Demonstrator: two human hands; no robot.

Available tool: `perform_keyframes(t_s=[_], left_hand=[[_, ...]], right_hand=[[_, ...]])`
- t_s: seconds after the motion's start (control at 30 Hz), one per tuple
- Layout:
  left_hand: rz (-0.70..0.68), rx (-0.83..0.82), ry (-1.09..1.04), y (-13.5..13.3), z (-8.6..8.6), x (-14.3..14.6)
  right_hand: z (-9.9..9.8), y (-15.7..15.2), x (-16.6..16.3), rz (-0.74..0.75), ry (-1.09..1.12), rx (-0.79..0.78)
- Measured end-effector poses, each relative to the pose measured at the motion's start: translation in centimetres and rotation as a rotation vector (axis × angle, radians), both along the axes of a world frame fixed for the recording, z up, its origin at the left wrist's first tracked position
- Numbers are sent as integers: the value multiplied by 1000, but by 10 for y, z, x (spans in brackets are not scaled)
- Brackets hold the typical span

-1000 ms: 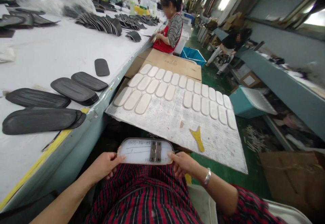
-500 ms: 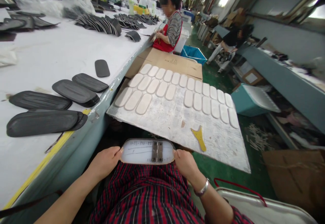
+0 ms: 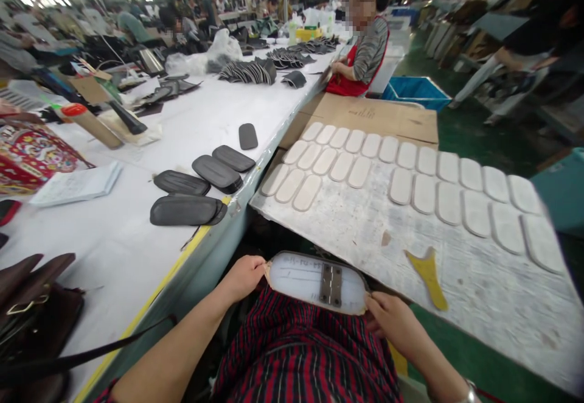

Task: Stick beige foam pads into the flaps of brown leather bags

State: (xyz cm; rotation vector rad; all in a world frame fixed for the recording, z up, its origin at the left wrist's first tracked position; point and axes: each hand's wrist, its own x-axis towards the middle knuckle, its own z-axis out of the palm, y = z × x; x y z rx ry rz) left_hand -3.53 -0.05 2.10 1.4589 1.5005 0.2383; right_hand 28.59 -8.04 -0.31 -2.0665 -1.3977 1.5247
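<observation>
Between my hands, above my lap, is a long oval plate [image 3: 296, 278] of translucent whitish material, with pen lines and writing and a dark hinge-like metal piece [image 3: 331, 285] fixed across it. A thin brownish rim runs round its edge. My left hand [image 3: 246, 275] pinches the plate's left end, fingers closed. My right hand [image 3: 387, 315] grips the right end between thumb and fingers. Beyond it, on a worn pale board [image 3: 347, 226], lie rows of white oval pieces [image 3: 306, 193]. A yellow forked tool [image 3: 429, 278] rests near the board's front edge.
Stacks of dark oval pieces [image 3: 185, 209] lie along the white table's [image 3: 132, 232] edge at left. A brown leather bag [image 3: 36, 311] sits nearer. A co-worker in a red apron [image 3: 353, 77] sits past the cardboard [image 3: 387, 120]; a blue crate [image 3: 415, 92] stands behind.
My view has swung left, bringing the bag and more of the table into sight. The oval plate stays in both hands and now tilts down toward its right end.
</observation>
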Motion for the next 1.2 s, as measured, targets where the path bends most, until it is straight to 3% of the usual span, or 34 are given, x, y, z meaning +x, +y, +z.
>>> perform_keyframes(t_s=[0.3, 0.47, 0.7, 0.87, 1.0, 1.2], left_hand=[[-5, 61, 103, -3, 6, 7], [-143, 267, 296, -12, 5, 12], [-103, 283, 428, -19, -7, 17], [-121, 290, 478, -18, -4, 20], [-168, 252, 421, -14, -1, 17], [-100, 165, 323, -12, -5, 12]], right_hand=[[5, -4, -4, -64, 17, 7], [17, -12, -13, 33, -299, 237], [18, -3, -19, 96, -595, 287], [21, 1, -19, 144, -616, 262], [24, 0, -15, 178, -501, 283], [19, -5, -17, 58, -426, 273]])
